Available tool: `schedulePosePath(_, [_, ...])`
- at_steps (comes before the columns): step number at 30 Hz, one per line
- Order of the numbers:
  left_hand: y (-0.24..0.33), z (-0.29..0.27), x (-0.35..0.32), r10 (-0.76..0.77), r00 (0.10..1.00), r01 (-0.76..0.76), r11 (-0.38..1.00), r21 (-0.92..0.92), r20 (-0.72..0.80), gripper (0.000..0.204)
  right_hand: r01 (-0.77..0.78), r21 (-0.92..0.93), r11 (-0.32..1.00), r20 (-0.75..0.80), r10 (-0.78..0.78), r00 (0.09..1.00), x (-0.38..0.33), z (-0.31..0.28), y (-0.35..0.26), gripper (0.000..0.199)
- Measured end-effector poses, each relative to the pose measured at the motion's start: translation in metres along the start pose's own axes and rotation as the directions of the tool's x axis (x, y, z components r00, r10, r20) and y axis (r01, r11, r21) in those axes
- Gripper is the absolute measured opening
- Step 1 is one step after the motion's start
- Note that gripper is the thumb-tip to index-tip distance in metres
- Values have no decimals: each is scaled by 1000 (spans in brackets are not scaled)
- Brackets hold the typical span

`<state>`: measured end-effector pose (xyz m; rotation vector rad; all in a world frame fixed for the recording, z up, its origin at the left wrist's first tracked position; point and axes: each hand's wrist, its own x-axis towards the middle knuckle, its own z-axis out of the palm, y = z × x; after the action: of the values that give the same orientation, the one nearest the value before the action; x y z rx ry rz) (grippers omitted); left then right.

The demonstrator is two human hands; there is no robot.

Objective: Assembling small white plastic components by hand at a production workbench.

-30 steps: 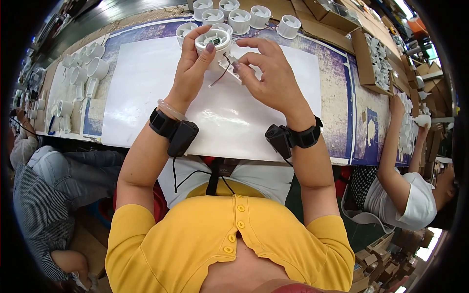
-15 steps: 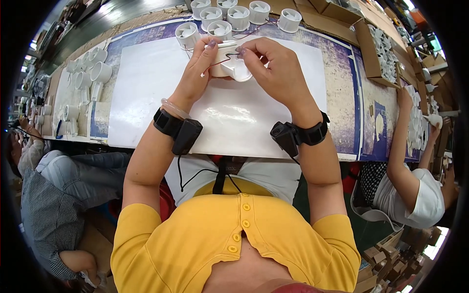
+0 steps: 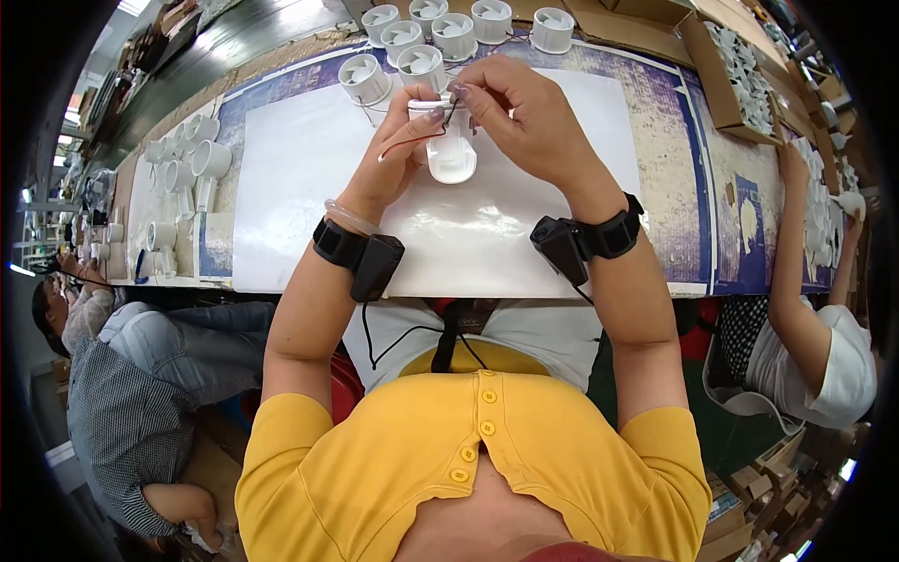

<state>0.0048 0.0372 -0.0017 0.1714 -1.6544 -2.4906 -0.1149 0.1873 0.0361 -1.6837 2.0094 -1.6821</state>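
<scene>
My left hand [image 3: 398, 150] is closed round a white plastic housing [image 3: 453, 163], held over the white sheet at the far middle of the table. The housing has a rounded hollow end that points toward me. A thin red and black wire [image 3: 412, 140] crosses my left fingers and runs to the housing. With thumb and forefinger pinched, my right hand [image 3: 529, 122] holds the dark part of that wire at the housing's upper edge. Its other fingers are curled, and the exact pinch point is partly hidden.
Several white round fan units [image 3: 453, 37] with wires stand beyond my hands. White cup-shaped housings [image 3: 212, 159] are grouped at the left. A cardboard box [image 3: 716, 80] of white parts lies at the far right. Co-workers sit on both sides; one arm [image 3: 791, 225] reaches over the right end.
The housing has turned so its rounded end points toward me. My hands stay on the housing and wire. The whole view has shifted slightly.
</scene>
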Motion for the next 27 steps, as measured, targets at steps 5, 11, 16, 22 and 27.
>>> schedulePosePath(5, [3, 13, -3, -6, 1000, 6, 1000, 8, 10, 29, 84, -121, 989, -52, -91, 994, 1, 4, -2, 13])
schedulePosePath(11, [8, 11, -2, -31, 999, 35, 996, -82, 42, 28, -55, 157, 986, 59, 46, 997, 1, 1, 8, 19])
schedulePosePath(16, [3, 5, 0, -36, 994, 58, 977, -207, 108, 30, -161, 453, 877, 214, 69, 974, 2, 3, 23, 28])
schedulePosePath(22, [5, 5, -2, -36, 989, 65, 977, -201, 147, 35, -390, 569, 724, 344, 222, 913, 2, 6, 16, 29])
schedulePosePath(27, [10, 10, -5, -75, 989, 99, 975, -198, 128, 39, -333, 631, 700, 290, 185, 939, 3, 11, 21, 22])
